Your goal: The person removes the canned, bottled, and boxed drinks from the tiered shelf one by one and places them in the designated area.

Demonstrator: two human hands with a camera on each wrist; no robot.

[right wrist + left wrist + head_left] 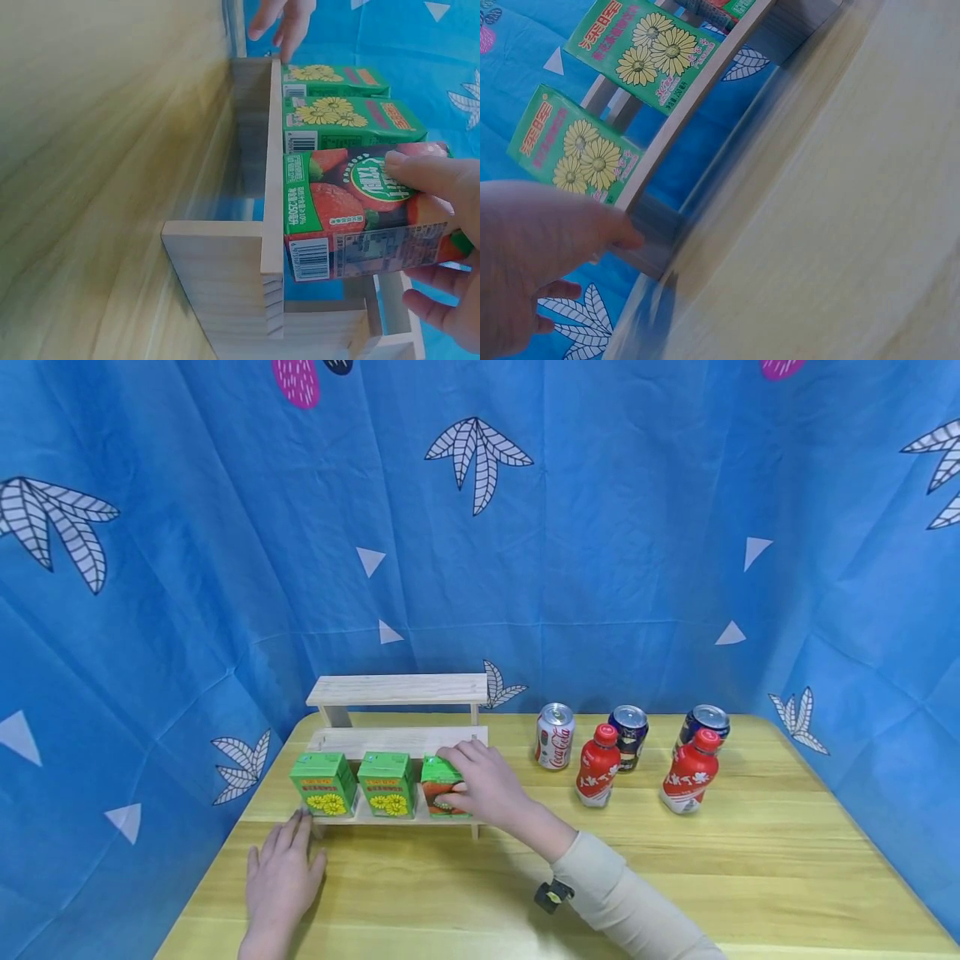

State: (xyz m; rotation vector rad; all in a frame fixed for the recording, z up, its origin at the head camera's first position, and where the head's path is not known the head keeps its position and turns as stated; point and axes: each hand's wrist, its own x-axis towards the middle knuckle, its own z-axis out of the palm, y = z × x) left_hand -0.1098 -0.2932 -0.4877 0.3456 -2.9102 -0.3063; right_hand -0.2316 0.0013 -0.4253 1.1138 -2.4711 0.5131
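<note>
A stepped wooden rack [397,689] stands on the table. Along its lowest step are two green drink cartons with yellow flowers, the left carton [324,787] and the middle carton [387,787]. At that step's right end stands a strawberry juice carton [352,202]. My right hand [483,781] grips this carton, thumb on its front and fingers behind. My left hand [281,872] lies by the rack's front left corner, fingers extended and fingertips at the step's edge below the left carton. In the left wrist view, part of the left hand [547,255] covers that corner.
Right of the rack stand a Coca-Cola can [555,737], two dark blue cans [628,739] and two red-capped bottles [598,768]. The wooden table [750,877] meets a blue patterned curtain [600,527] at the back and sides.
</note>
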